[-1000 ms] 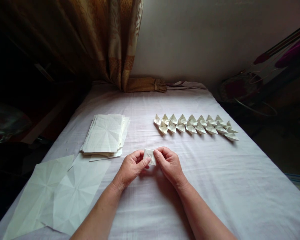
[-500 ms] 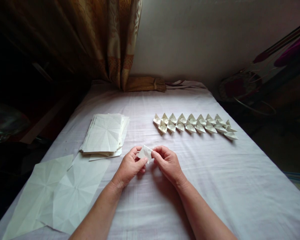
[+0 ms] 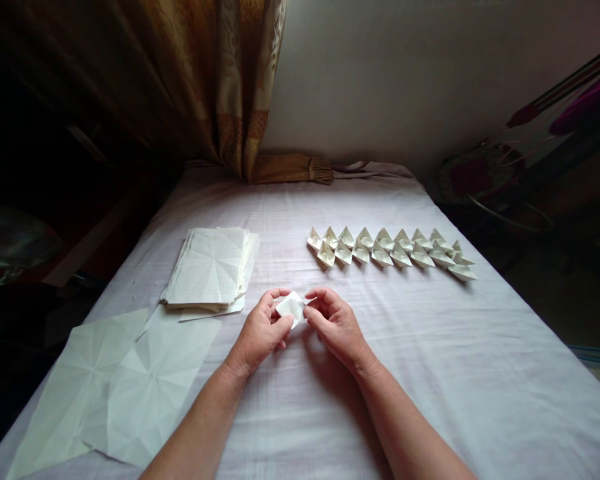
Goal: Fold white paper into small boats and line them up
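Note:
A small folded piece of white paper (image 3: 291, 307) is pinched between both my hands just above the white cloth-covered table (image 3: 430, 347). My left hand (image 3: 260, 331) grips its left side with thumb and fingers closed on it. My right hand (image 3: 334, 324) holds its right side, fingers curled round the edge. A row of several finished folded paper pieces (image 3: 390, 251) lies beyond my right hand. A stack of creased paper sheets (image 3: 210, 268) lies beyond my left hand.
Two large creased sheets (image 3: 115, 387) lie flat at the table's near left corner. A patterned curtain (image 3: 220, 87) hangs at the back, its hem resting on the table's far edge. Dark clutter stands off both sides of the table.
The folded paper has turned in my fingers and shifted slightly left. Both hands have moved a little away from me.

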